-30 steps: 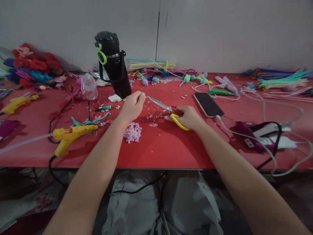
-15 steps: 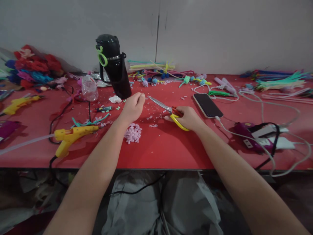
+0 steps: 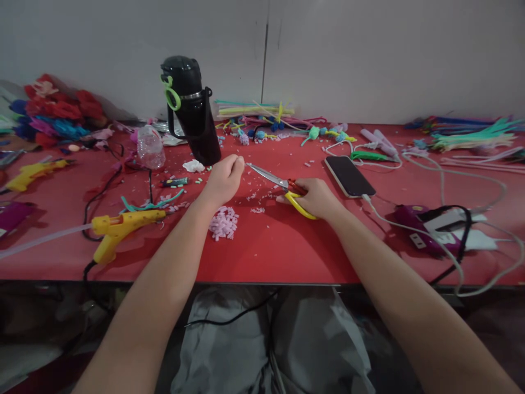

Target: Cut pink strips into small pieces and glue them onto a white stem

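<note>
My right hand [image 3: 314, 198] grips a pair of scissors [image 3: 268, 176] with one yellow and one red handle. The blades look nearly closed, and their tips point left, close to the fingertips of my left hand [image 3: 225, 178]. That left hand is closed, thumb pressed against the fingers; whatever it pinches is hidden or too small to make out. Just below its wrist lies a heap of short lilac cut pieces [image 3: 223, 223]. Smaller lilac scraps [image 3: 257, 210] are scattered on the red tabletop [image 3: 266, 251] beneath the blades.
A black bottle [image 3: 192, 112] stands behind my left hand. Yellow glue guns [image 3: 123, 223] lie on the left. Right of my right hand are a phone [image 3: 350, 176] on a cable and a purple power strip [image 3: 426, 232]. Bundles of pipe cleaners [image 3: 476, 134] line the back.
Almost nothing differs. Both hands and the scissors keep nearly the same place, and the whole view has shifted very slightly.
</note>
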The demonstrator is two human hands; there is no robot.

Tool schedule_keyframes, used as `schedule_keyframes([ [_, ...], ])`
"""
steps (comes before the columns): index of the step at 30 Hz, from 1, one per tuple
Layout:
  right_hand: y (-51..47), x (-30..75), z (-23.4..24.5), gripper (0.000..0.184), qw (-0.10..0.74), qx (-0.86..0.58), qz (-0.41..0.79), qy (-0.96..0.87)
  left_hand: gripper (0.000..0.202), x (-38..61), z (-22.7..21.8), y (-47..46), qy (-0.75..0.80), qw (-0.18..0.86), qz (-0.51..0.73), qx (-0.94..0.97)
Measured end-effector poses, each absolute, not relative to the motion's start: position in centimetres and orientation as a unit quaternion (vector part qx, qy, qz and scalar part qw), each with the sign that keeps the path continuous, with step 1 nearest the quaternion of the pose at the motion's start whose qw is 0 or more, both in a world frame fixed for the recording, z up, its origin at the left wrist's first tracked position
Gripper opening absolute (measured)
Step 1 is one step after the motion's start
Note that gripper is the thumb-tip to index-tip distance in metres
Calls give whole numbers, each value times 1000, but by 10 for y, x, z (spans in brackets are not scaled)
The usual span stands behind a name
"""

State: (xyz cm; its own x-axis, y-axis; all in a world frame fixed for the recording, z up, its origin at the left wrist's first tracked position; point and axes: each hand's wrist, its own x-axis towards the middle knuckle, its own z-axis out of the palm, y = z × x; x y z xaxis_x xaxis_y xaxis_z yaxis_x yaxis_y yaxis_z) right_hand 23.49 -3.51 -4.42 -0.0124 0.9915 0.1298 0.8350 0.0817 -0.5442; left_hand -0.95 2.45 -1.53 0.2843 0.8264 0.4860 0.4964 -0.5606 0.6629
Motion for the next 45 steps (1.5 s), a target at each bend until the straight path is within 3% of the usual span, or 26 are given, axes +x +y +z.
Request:
schedule_keyframes([
  [45, -37, 235, -41, 68, 246, -655, 179, -691, 37, -12, -13, 25, 420, 186, 415, 785],
])
